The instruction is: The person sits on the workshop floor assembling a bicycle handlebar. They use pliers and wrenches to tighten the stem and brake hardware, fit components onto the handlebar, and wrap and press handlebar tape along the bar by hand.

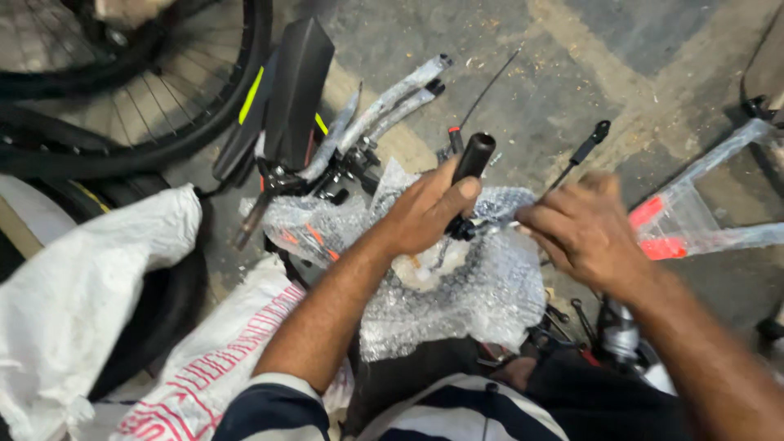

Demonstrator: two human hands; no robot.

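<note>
One handlebar grip (473, 157) upright, left hand (425, 214) holding

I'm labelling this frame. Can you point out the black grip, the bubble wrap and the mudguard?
Grip (475, 153): head view, on its upper end above the left hand.
Bubble wrap (482, 298): head view, on the lower sheet.
Mudguard (298, 82): head view, on its broad black face.

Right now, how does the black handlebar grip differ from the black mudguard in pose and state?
The left hand holds the handlebar grip up above the bubble wrap; no hand touches the mudguard, which sits beside the bicycle wheel. The handlebar grip is a short round tube; the mudguard is a broad, flat blade. The right hand is blurred. Both are matte black.
</note>
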